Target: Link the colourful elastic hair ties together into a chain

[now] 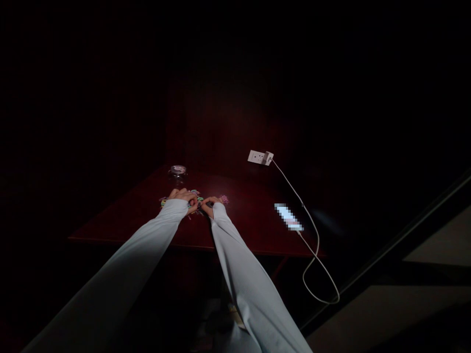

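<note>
Small multicoloured items (194,192), too small to make out singly, lie in a loose pile on the dark red table (147,228). My left hand (184,196) is over the left part of this pile, its fingers curled together. Close to its right, my right hand (210,203) has thumb and fingers pinched at the pile's right side. Whatever either hand holds is too small or hidden. A pink cluster (224,199) sits just beyond my right fingers. Behind my left hand stands a clear round container (178,170).
A phone (289,217) with a lit, pixelated screen lies on the table's right side. Its white cable (317,235) loops past the table's front edge and runs up to a plug in a white wall socket (256,157). The surroundings are very dark.
</note>
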Demonstrator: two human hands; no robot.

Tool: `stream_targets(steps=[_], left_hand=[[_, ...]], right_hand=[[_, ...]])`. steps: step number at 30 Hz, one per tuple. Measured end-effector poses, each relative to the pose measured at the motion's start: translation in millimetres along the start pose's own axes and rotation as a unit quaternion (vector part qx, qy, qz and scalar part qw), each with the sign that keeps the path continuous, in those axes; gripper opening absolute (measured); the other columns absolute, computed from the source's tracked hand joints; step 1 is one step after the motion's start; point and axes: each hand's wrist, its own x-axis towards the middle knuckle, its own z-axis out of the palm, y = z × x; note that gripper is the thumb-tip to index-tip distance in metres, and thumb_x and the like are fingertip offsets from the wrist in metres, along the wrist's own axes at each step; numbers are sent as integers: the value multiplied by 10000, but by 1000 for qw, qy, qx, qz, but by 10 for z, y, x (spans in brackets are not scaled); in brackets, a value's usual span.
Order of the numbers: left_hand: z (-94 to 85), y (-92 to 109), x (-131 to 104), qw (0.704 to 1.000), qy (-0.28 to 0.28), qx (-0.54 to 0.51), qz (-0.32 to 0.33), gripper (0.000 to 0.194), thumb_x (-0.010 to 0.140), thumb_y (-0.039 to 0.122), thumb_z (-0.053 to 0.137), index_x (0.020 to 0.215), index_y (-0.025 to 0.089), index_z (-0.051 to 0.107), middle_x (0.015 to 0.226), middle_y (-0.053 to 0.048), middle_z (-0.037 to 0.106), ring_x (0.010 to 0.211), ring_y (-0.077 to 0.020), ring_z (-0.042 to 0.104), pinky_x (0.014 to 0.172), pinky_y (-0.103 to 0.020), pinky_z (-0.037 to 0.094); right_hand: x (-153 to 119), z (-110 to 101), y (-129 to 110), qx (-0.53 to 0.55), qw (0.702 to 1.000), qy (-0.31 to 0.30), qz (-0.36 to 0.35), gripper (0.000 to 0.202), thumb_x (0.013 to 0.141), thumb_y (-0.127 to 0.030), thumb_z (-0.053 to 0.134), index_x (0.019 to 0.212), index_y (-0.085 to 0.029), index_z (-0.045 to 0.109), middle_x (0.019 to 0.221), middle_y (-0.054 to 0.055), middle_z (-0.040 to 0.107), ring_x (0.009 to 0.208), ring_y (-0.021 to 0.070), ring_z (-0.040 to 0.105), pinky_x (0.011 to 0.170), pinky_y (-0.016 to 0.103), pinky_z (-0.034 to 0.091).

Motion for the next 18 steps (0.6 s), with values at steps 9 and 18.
stream_targets(steps=[9,18], left_hand=[[-5,3,-3,1000,1,12,-4,52,843,286,694,808,248,693,860,-23,744,951,-248,585,891,-399,339],[-11,-61,7,1000,-8,14,-2,104,873,352,675,865,260,723,854,-24,735,933,-242,575,879,-388,339]], right_hand=[[-6,-15,-17,0,1000,9,-13,34,800,-233,753,772,-251,758,944,-10,757,986,203,648,1021,341,474],[-31,-50,-84,41,999,5,-14,85,773,-235,779,707,-251,728,918,-6,749,994,218,645,1054,391,470]])
